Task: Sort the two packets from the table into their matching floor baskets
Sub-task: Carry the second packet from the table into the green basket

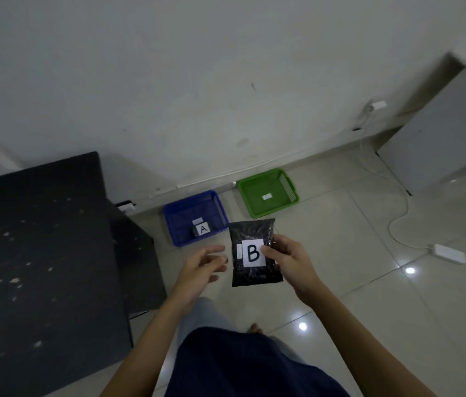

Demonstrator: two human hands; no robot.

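- Black glossy packet (254, 253), white "B" label, was pinched by our right hand (289, 259).
- Our left hand (206, 265) hovered spread beside it, holding nothing.

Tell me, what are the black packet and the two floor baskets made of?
The black packet looks like thin, shiny plastic film: it crinkles and glints, with a paper "B" label stuck on. The blue basket and the green basket look like hard moulded plastic: bright even colour, slotted mesh-like walls. What fills the packet can't be seen.
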